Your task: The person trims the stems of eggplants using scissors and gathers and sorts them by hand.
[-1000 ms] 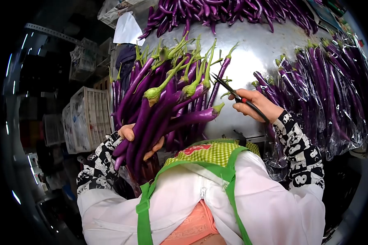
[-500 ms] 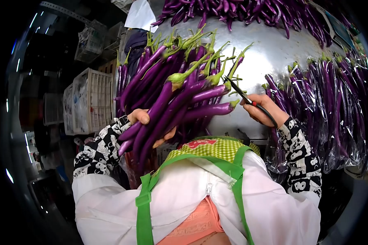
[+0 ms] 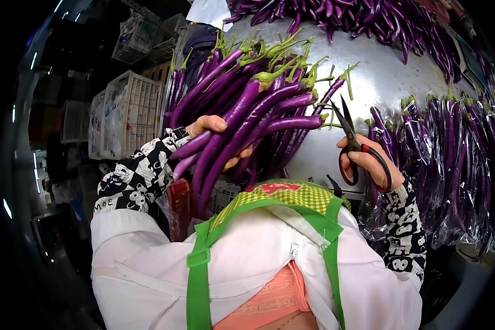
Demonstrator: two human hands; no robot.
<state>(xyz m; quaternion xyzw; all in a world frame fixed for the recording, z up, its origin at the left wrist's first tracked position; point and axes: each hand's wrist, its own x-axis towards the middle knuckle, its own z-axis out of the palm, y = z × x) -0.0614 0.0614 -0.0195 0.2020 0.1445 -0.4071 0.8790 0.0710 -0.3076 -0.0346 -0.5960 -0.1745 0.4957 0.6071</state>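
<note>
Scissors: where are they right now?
In the head view, the scissors are in the right hand, right of center, between the unbagged eggplant bunch and the plastic-bagged eggplants.

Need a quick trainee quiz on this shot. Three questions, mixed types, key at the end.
1. Multiple choice: what is in the right hand?
a) a knife
b) scissors
c) a roll of tape

2. True or false: the clear-wrapped produce is on the right hand's side of the scene, not the left hand's.

3. Short answer: what does the left hand grip?

Key:
1. b
2. True
3. Several purple eggplants with green stems
</note>
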